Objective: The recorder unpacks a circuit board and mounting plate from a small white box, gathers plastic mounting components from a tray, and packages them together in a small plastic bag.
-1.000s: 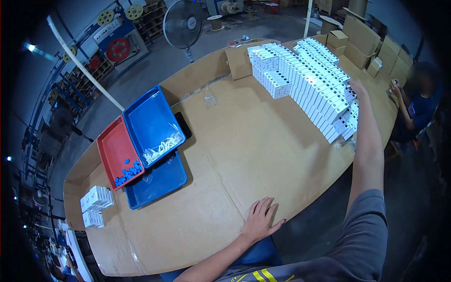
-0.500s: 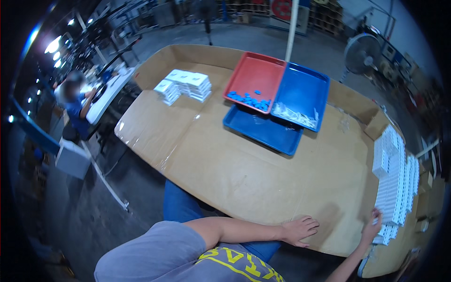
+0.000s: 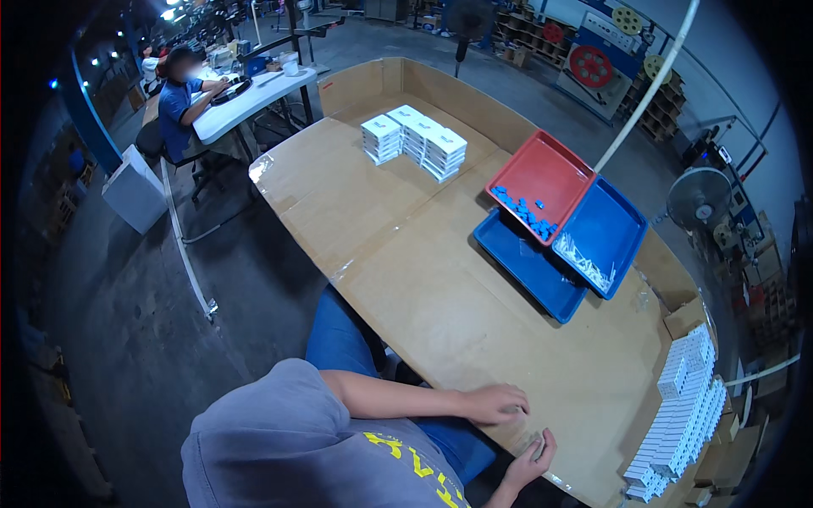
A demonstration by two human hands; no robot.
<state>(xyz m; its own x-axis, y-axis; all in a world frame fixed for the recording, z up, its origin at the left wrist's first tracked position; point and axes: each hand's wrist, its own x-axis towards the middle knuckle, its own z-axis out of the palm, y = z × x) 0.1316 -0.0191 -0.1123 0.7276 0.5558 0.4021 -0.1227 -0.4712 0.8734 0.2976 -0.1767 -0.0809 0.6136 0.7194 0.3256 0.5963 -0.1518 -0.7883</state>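
My left hand (image 3: 495, 404) rests at the near edge of the cardboard-covered table (image 3: 440, 279), its fingers loosely bent and nothing visible in them. Just nearer to me and to the right is my right hand (image 3: 532, 459), palm turned up and fingers curled around something small and greyish that I cannot make out. The two hands are close together but apart. Right of them, long rows of white blocks (image 3: 677, 415) with slotted sides stand packed along the table's right edge.
Stacks of white flat pieces (image 3: 419, 140) stand at the far left. A red tray (image 3: 542, 165) with blue parts and a blue tray (image 3: 605, 224) with white strips overlap a lower blue tray (image 3: 529, 267). A cardboard rim borders the far side. Another person (image 3: 178, 106) sits at a white table (image 3: 254, 106).
My right hand has left the white block rows and come in beside my left hand. My left hand's fingers have gone from spread to bent. The whole view has swung leftward.
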